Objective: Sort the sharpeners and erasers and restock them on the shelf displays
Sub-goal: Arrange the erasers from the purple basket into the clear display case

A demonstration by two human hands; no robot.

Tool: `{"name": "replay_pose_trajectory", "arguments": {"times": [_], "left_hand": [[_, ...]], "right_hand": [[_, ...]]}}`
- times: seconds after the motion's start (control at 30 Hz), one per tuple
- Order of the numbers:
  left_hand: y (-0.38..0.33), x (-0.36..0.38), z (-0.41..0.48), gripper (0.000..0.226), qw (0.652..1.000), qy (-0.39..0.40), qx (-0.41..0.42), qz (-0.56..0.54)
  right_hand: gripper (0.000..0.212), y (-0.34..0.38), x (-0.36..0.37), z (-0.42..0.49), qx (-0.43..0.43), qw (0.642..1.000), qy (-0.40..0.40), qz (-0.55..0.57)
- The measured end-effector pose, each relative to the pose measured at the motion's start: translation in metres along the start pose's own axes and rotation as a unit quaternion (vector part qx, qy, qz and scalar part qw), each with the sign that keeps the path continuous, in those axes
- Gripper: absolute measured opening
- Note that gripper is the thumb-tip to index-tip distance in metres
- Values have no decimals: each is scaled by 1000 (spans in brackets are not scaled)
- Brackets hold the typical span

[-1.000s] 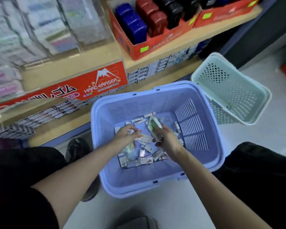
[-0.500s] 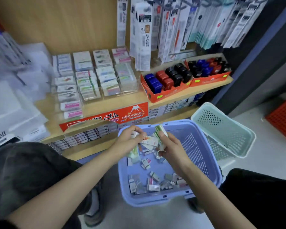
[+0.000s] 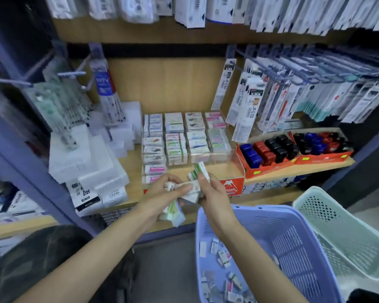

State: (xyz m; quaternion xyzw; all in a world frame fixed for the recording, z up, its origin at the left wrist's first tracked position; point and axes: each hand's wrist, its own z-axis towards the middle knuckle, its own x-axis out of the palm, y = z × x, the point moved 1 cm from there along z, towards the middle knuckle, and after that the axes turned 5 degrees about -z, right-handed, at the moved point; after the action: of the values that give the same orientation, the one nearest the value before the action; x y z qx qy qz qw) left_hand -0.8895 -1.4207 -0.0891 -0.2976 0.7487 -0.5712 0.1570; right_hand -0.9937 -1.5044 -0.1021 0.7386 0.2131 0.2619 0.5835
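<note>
Both hands are raised in front of the wooden shelf. My left hand grips a bunch of small white and green eraser packs, some hanging below the palm. My right hand pinches a few green-striped eraser packs that stick up above the fingers. Between the hands lies one flat white pack, touched by both. Behind them stands a clear display with stacked erasers in rows. Several loose packs lie in the purple basket.
Two orange trays of blue, red and black sharpeners sit on the shelf at right. A pale green basket leans beside the purple one. White refill boxes are stacked at left. Hanging card packs fill the hooks above.
Both hands rose out of the purple basket with eraser packs and moved up to the shelf display. The view tilted up from the basket to the shelves.
</note>
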Motion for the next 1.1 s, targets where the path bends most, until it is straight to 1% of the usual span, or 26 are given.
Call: {"name": "replay_pose_trajectory", "arguments": {"times": [0.1,0.17,0.2,0.27,0.37,0.43,0.53,0.63,0.7,0.77,0.83,0.87,0.93,1.07,1.1], "left_hand": [[-16,-36,6,28,994,13,19,103],[-23,-58,10,26,984,-11,33,173],[-25,-68,12,24,982,-27,42,181],[-30,-88,20,21,986,-58,40,153],[-42,-104,25,27,987,-94,32,128],[-46,-116,28,29,987,-106,29,122],[-47,-124,29,31,986,-112,15,123],[-45,-128,31,32,986,-120,8,115],[-45,-129,31,31,986,-123,8,109],[-45,-127,31,30,986,-124,9,107],[-46,-125,31,28,985,-123,12,119],[-45,-124,31,26,984,-121,14,129],[-44,-123,31,26,983,-116,19,138],[-43,-124,34,26,983,-117,18,141],[-43,-123,34,26,983,-116,16,143]], "right_hand": [[24,3,16,15,5,998,28,-54],[23,5,20,25,10,995,43,-90],[25,4,20,32,14,993,52,-108],[23,4,24,44,20,987,68,-145],[17,13,26,55,9,982,75,-175],[20,19,34,68,0,971,92,-218],[28,26,45,84,-30,940,116,-321],[34,22,56,95,-35,915,135,-379],[27,15,62,99,-69,873,150,-459],[5,7,65,105,-94,823,161,-537],[28,8,67,109,-101,789,168,-583],[33,9,68,110,-104,782,176,-588],[34,13,72,110,-114,768,194,-600],[34,7,78,111,-130,754,194,-614],[34,5,77,111,-130,757,196,-610]]}}
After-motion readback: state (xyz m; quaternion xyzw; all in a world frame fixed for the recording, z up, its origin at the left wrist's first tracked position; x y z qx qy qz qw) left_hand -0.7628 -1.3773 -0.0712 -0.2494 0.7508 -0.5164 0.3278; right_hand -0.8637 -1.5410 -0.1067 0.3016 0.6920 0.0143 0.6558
